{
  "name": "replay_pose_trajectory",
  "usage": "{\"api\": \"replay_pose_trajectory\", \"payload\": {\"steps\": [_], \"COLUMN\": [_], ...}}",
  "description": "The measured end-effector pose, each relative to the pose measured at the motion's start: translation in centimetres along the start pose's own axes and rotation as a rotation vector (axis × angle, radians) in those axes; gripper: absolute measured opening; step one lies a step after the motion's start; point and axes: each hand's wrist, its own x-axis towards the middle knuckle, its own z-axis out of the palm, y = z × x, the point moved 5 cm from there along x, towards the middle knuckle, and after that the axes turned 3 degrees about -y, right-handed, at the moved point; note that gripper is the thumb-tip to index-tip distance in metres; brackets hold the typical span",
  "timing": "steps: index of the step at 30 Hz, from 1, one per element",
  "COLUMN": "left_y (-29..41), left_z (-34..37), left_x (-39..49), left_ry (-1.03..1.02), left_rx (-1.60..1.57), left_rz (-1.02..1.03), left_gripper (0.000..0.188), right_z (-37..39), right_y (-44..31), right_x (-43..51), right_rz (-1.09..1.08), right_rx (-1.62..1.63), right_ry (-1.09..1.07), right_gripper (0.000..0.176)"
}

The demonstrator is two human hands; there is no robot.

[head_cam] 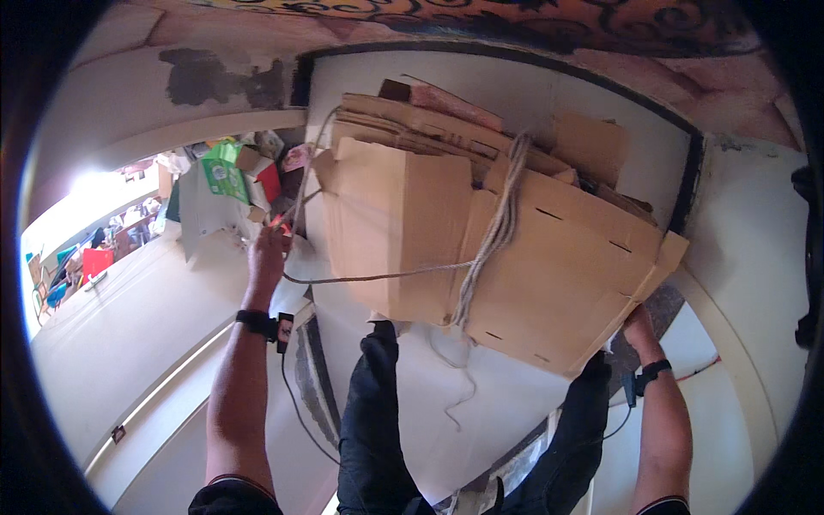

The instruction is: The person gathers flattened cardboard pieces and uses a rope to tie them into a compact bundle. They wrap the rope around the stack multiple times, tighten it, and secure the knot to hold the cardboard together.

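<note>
A bundle of flattened cardboard boxes lies before me, bound across its middle by several strands of grey rope. From these strands one line of rope runs left to my left hand, which grips rope beside the bundle's left edge. My right hand is at the bundle's lower right edge; its fingers are partly hidden by the cardboard. A loose rope end trails on the floor below the bundle, between my legs.
A green box, a red-and-white box and mixed packaging are piled at the upper left. Farther left stand a red object and other clutter. A patterned surface borders the top. Cables hang from both wrist straps.
</note>
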Motion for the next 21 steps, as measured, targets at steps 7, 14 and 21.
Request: {"api": "replay_pose_trajectory", "payload": {"steps": [7,14,21], "left_y": [0.1,1.9,9.9], "left_z": [-6.0,-6.9,-5.4], "left_x": [0.9,-1.8,-2.8], "left_ry": [0.105,-0.230,-0.264], "left_rx": [0.387,-1.006,-1.603], "left_rz": [0.000,-0.580,-0.510], "left_gripper": [0.029,0.017,0.013], "right_z": [-1.4,-0.3,-0.1], "right_y": [-2.1,-7.5,-8.8], "right_x": [-1.3,-1.6,-1.6], "right_rz": [0.058,0.029,-0.105], "right_rx": [-0.554,-0.545,-0.776], "right_ry": [-0.051,-0.064,-0.077], "right_gripper": [0.028,0.028,0.031]}}
